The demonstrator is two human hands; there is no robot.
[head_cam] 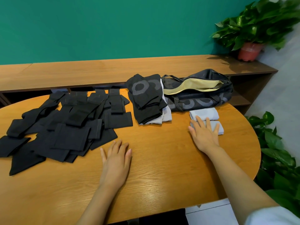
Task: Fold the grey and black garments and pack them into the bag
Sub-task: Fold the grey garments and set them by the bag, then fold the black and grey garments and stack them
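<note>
Under the fingers of the right hand [203,133], on the right part of the table [154,184], lies a folded grey garment [220,127]. The hand rests flat on it with straight, spread fingers and grips nothing. A second folded grey garment [205,114] lies just behind it, very close or touching. Behind both stands the bag [203,96], its zip open so that a pale yellow lining shows. These pieces look like thin knitted cloth: light, soft, not slippery and not fragile, but a fold will probably fall open if one lifts it by a single corner. I judge it better to take a piece at both short sides, or to slide the fingers under it with the thumb on top, and to carry it flat to the opening. Just left of the bag is a mixed stack [149,103] of black and grey garments, loosely laid. Further left, many black garments [65,127] lie spread and overlapping. The left hand [116,157] lies flat on the bare wood, fingers straight, holding nothing. No brand or writing can be read; the bag and the top black piece carry only grey ring shapes. Behind the table are a wooden shelf [113,70] and a potted plant [259,25].
</note>
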